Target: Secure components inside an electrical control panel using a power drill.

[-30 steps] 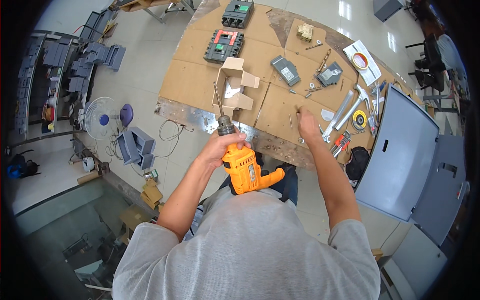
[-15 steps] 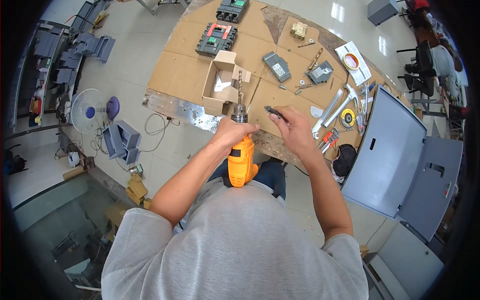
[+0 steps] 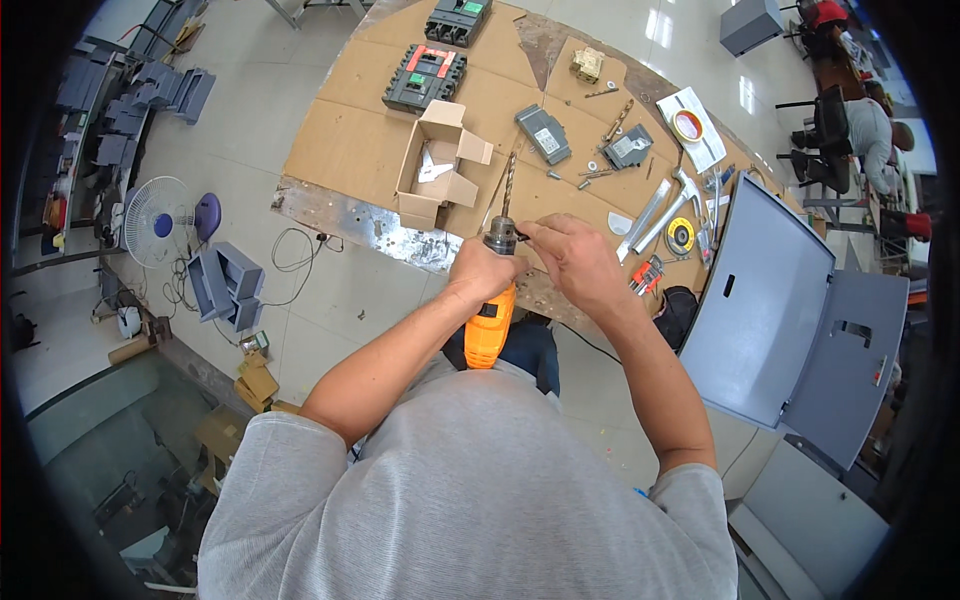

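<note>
A yellow-orange power drill [image 3: 488,338] stands against my body with its bit [image 3: 510,183] pointing away over the table edge. My left hand [image 3: 484,270] is wrapped round the drill's front, just below the metal chuck [image 3: 501,233]. From the right, my right hand [image 3: 572,255] pinches a small dark chuck key [image 3: 522,237] whose tip meets the side of the chuck. Fingers hide most of the key, so I cannot tell whether its teeth sit in the chuck.
On the cardboard-covered table [image 3: 335,140] lie an open carton [image 3: 440,160], circuit breakers [image 3: 425,78], a hammer [image 3: 672,208], a wrench [image 3: 645,218] and a tape roll [image 3: 687,125]. A grey metal cabinet [image 3: 765,310] stands at right. A fan [image 3: 160,222] is on the left.
My right hand has moved left and brought the chuck key to the chuck. The drill's front has tilted to the right, with my left hand still round it.
</note>
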### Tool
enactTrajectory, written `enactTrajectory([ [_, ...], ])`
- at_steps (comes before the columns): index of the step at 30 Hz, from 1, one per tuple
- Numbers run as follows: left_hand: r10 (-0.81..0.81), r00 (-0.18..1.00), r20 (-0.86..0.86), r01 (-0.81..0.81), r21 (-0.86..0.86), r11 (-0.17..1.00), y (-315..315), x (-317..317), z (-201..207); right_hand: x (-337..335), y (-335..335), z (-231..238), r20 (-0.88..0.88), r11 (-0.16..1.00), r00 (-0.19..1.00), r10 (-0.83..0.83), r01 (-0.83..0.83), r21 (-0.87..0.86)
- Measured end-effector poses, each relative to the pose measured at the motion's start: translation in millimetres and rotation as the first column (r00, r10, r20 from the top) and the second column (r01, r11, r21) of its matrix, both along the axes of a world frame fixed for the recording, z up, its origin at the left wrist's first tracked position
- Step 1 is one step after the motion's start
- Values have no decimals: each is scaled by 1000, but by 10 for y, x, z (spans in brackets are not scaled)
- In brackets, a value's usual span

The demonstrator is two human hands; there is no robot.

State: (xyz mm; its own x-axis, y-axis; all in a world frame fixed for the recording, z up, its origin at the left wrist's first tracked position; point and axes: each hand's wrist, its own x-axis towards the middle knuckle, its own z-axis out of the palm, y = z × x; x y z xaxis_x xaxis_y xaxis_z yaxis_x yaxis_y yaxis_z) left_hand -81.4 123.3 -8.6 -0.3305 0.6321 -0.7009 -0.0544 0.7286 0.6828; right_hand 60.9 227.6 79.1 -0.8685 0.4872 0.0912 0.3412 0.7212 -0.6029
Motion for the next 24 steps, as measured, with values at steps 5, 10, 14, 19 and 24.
enactTrajectory([
  [5, -30, 999, -37, 30, -11, 999, 7, 18, 20, 5, 18, -16, -19, 999, 1000, 5, -6, -50],
  [10, -25, 999, -33, 25, -22, 999, 17, 33, 19, 22, 71, -94, -52, 997, 995, 81, -82, -10],
  [14, -76, 995, -68, 73, -49, 996, 28, 41, 99, 20, 66, -117, -44, 992, 992, 121, -120, 34],
  [19, 19, 999, -49, -15, 83, 996, 33, 106, 55, -142, -91, -178, -130, 990, 990, 61, -43, 134],
  [24, -124, 992, 31, 110, 285, 952, -44, 233, 376, -105, -82, -268, -251, 946, 961, -116, 184, 268],
])
